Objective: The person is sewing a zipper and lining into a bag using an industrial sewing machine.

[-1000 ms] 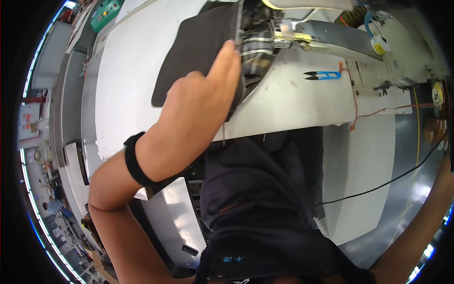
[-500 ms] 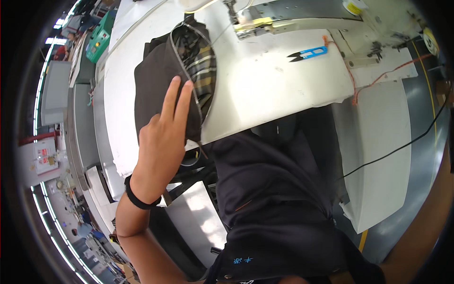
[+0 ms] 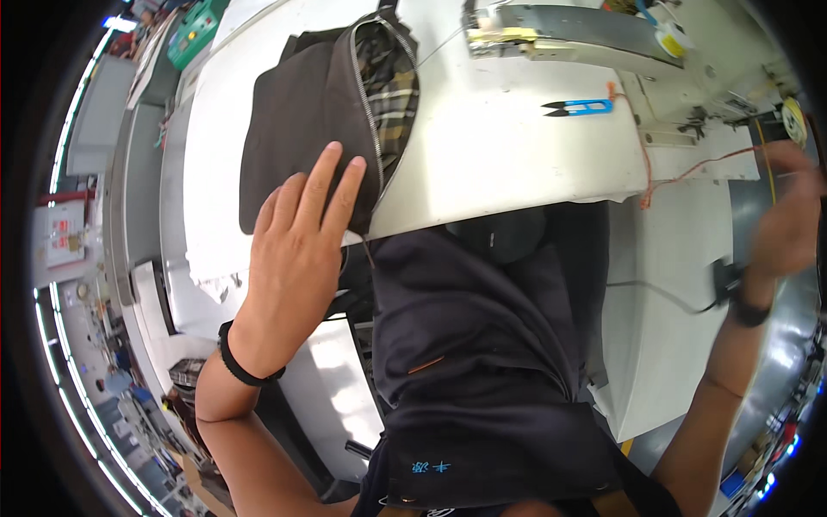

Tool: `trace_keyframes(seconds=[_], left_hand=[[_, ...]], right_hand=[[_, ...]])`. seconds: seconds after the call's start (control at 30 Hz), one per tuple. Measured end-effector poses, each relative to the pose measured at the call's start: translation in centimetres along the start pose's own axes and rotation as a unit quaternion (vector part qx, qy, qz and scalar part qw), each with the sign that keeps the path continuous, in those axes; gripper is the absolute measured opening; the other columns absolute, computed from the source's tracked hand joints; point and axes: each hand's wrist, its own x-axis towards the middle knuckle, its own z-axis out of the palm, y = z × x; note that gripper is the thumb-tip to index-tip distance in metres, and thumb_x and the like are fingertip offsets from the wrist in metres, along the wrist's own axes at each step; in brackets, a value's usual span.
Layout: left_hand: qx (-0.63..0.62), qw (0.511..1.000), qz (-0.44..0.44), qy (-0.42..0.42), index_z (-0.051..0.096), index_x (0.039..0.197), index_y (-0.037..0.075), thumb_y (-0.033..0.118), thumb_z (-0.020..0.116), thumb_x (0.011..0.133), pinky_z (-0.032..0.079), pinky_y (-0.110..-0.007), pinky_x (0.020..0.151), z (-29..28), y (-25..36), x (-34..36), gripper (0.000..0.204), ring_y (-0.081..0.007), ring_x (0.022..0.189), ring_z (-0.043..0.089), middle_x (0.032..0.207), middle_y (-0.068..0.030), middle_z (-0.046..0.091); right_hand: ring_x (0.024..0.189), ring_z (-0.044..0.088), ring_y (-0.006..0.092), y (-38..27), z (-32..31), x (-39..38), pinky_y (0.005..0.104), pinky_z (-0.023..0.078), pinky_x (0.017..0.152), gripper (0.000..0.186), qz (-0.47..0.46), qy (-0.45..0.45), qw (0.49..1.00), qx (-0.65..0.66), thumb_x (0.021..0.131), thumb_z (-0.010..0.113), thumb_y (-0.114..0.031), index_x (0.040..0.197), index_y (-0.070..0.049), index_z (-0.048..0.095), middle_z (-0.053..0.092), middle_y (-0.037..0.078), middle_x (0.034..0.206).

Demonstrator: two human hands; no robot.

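A dark brown bag point(image 3: 293, 125) lies on the white worktable point(image 3: 491, 146), to the left. Along its right side runs a curved metal zipper point(image 3: 369, 108), parted so that a plaid lining point(image 3: 398, 99) shows. My left hand point(image 3: 297, 220) rests on the near part of the bag, palm down, fingers stretched out and a little apart. Off at the right edge, beyond the table, my right hand point(image 3: 786, 215) is raised near the end of an orange cord point(image 3: 702, 160). Motion smears its fingers, so whether they hold anything cannot be made out.
Blue-handled thread snips point(image 3: 586, 108) lie on the table, tied to the orange cord. A sewing machine point(image 3: 560, 30) stands at the back right. A dark apron point(image 3: 474, 319) covers my lap below the table edge. On the far left is a green box point(image 3: 196, 34).
My right hand has come into view at the right, where only the forearm showed before. My left hand stays on the bag. The whole view has shifted slightly.
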Motion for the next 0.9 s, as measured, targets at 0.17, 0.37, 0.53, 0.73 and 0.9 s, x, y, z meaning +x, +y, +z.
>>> trace_keyframes(seconds=[0.17,0.37,0.53,0.73,0.9], left_hand=[[-0.088,0.994,0.061,0.003,0.065,0.130,0.002,-0.005,0.066,0.081,0.050,-0.047,0.105,-1.1,0.7,-2.6,0.049,-0.0340,0.123,0.060,0.139,-0.0152,0.059],[-0.382,0.845,0.173,-0.331,0.067,0.093,-0.002,0.014,0.072,0.085,0.056,-0.041,0.080,0.9,0.1,-8.2,0.019,-0.0344,0.093,0.069,0.100,-0.0155,0.068],[-0.334,0.814,0.147,-0.452,0.072,0.091,0.000,0.022,0.076,0.085,0.058,-0.042,0.075,8.2,0.7,-9.8,0.022,-0.0344,0.090,0.071,0.096,-0.0162,0.070],[-0.270,0.876,0.128,-0.378,0.070,0.100,0.002,0.022,0.079,0.086,0.057,-0.043,0.087,12.6,1.7,-10.8,0.026,-0.0356,0.102,0.070,0.104,-0.0164,0.069],[-0.357,0.857,0.110,-0.355,0.069,0.099,0.001,0.021,0.078,0.087,0.057,-0.044,0.087,12.9,1.3,-11.7,0.025,-0.0357,0.101,0.070,0.103,-0.0169,0.069]], right_hand=[[0.119,0.062,0.0294,-1.8,15.1,-6.1,0.0451,0.049,0.102,0.036,-0.090,-0.234,0.968,-0.023,0.091,0.064,-0.004,0.126,-0.002,0.065,0.066,0.011,0.129],[0.110,0.064,0.0284,0.0,18.3,-3.5,0.0439,0.051,0.096,0.041,-0.176,-0.284,0.942,-0.034,0.090,0.063,-0.004,0.131,-0.003,0.063,0.066,0.009,0.117],[0.097,0.065,0.0277,-4.6,20.4,-1.3,0.0356,0.052,0.088,0.029,0.036,-0.263,0.933,0.242,0.099,0.059,-0.007,0.126,-0.002,0.066,0.067,0.011,0.108],[0.102,0.065,0.0144,-10.4,23.8,1.7,0.0295,0.051,0.091,0.028,0.104,-0.317,0.827,0.453,0.103,0.065,-0.013,0.125,0.004,0.068,0.070,0.008,0.112],[0.101,0.063,0.0116,-13.6,25.0,3.7,0.0273,0.052,0.091,0.032,0.165,-0.313,0.737,0.575,0.098,0.074,-0.016,0.118,0.008,0.067,0.069,0.006,0.108]])
